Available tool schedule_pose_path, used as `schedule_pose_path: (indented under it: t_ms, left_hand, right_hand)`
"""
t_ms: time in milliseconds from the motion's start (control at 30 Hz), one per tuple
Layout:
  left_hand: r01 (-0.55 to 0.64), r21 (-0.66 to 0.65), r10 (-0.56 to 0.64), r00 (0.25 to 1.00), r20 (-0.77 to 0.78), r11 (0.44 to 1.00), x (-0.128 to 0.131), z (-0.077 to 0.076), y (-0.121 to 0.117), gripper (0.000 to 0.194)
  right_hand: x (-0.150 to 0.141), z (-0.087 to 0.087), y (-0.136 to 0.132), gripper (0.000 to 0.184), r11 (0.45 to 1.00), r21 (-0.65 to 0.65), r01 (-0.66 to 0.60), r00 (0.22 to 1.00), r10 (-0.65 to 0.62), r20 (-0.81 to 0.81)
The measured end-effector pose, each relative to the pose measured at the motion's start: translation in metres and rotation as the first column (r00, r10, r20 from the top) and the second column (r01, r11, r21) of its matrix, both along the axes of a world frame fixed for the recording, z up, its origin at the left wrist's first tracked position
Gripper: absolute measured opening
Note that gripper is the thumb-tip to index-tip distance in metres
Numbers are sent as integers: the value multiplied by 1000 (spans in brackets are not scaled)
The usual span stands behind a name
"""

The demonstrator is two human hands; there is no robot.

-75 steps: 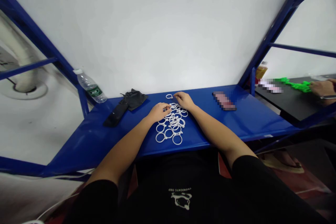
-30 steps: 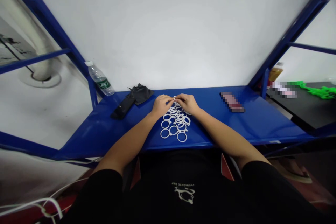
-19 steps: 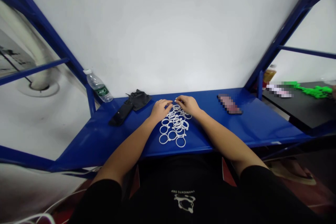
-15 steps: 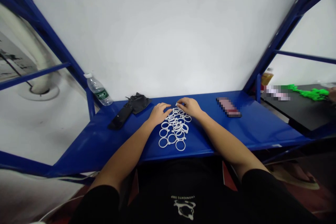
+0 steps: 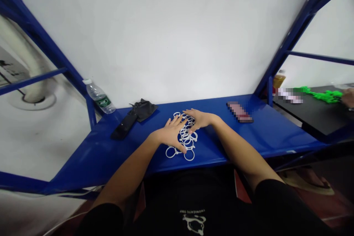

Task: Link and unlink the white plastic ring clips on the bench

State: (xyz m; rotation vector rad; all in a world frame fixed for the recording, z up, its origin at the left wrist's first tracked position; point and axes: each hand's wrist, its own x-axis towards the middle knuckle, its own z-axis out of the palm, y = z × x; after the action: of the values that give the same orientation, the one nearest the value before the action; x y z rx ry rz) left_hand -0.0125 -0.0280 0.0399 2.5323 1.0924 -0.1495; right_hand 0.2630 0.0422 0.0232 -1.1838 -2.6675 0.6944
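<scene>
A cluster of several white plastic rings [image 5: 186,141] lies on the blue metal table [image 5: 249,136] straight before me. My left hand [image 5: 172,134] rests flat on the left side of the cluster, fingers spread, thumb by the near rings. My right hand [image 5: 199,118] lies over the far right part of the cluster with fingers stretched out towards the left. Neither hand holds a ring. Some rings are hidden under both palms.
A water bottle [image 5: 99,97] leans at the back left beside a blue frame post. A black cloth [image 5: 143,109] and a black flat device [image 5: 123,126] lie left of the rings. A blurred flat object [image 5: 239,112] lies right. Another person's hand [image 5: 348,98] touches green parts [image 5: 320,94] on a black table.
Both hands left their pinch at the far end of the cluster and spread flat over the rings; the left hand slid towards me.
</scene>
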Motion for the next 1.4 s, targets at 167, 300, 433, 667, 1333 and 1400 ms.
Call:
schedule_pose_path:
  t_ms: [167,300,433,667,1333,1400]
  left_hand:
    - [-34,-1,34,999,-3,999,15,-5,0,153]
    - [-166,84,161,985,61,983,14,-19,19,132]
    - [-211,128,195,972,131,969,7,-22,32,111]
    - [-95,42,95,995,-3,995,-22,-5,24,156]
    - [-178,150,159,979,128,973,-28,3,31,90]
    - [-153,116,144,986,82,981,-29,5,27,116]
  right_hand:
    - [-12,-10,-1,144,996,-86,20,1000,-19,22]
    - [-19,-13,1,116,998,-6,60,998,-60,-36]
    - [-10,-3,2,111,995,13,98,994,-97,-42]
    - [-24,13,-32,157,995,-14,-94,991,95,92]
    - [-22,16,-23,133,999,-6,-47,997,47,66]
    - [-20,15,-24,145,997,-61,-49,989,57,139]
